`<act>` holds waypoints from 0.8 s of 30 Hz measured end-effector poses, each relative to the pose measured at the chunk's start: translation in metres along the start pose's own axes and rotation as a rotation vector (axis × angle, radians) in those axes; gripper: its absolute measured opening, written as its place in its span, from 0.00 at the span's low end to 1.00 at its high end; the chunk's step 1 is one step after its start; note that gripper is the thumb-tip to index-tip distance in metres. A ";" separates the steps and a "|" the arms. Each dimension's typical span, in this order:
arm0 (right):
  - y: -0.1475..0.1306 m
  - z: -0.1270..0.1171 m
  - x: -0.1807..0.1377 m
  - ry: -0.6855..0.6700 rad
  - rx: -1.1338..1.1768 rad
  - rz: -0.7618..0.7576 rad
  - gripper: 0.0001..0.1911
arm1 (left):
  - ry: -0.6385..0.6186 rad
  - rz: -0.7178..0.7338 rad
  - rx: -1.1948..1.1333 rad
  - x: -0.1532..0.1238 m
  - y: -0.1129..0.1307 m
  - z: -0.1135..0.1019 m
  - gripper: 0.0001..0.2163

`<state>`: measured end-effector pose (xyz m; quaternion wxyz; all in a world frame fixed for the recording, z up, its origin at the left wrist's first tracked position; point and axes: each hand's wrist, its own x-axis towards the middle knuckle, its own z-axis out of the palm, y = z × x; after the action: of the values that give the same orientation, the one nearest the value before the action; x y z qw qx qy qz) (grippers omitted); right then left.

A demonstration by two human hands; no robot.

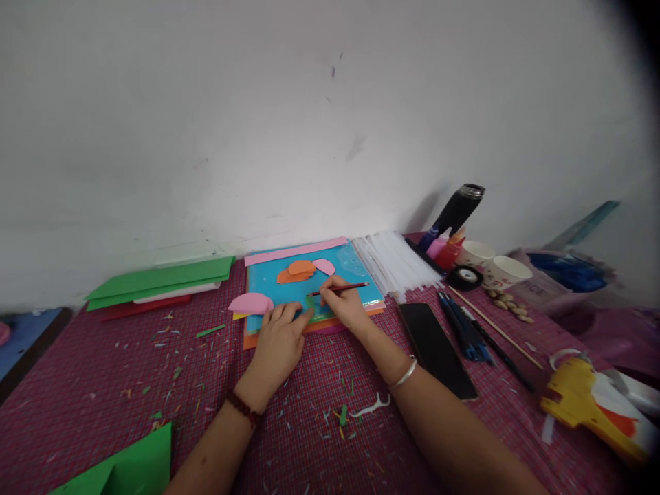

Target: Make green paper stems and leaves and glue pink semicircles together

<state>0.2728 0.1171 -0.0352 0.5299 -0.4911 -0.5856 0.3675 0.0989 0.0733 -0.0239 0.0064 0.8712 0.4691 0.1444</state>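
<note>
My right hand (341, 302) is closed round a dark red pencil (350, 285), its tip toward a small green piece of paper (310, 302). My left hand (282, 333) lies flat with its fingers stretched out, the fingertips beside that green piece on a blue sheet (268, 278). Close to the left fingers is a pink half-round paper piece (250, 303). Orange paper pieces (296, 271) and a small pink one (324, 266) rest farther up the blue sheet. A long pink strip (296, 251) runs along its far edge.
Folded green sheets (159, 280) lie at the left, and paper scraps dot the checked cloth (206, 385). On the right are white sticks (397, 261), a phone (436, 350), pens (464, 326), paper cups (508, 271), a black bottle (460, 208) and a yellow glue gun (575, 392).
</note>
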 end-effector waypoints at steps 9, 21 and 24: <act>0.001 -0.004 0.001 -0.004 0.005 -0.005 0.05 | -0.005 0.000 0.003 0.000 -0.002 0.000 0.25; 0.003 -0.006 0.006 0.148 0.192 0.062 0.07 | 0.000 -0.008 -0.081 0.002 -0.004 -0.003 0.25; 0.002 -0.010 0.008 0.215 0.255 0.060 0.08 | -0.007 -0.072 -0.230 0.007 -0.011 -0.005 0.21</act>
<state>0.2831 0.1248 -0.0332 0.6365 -0.4735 -0.4592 0.3998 0.0929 0.0847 -0.0189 0.1132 0.8479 0.4802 0.1939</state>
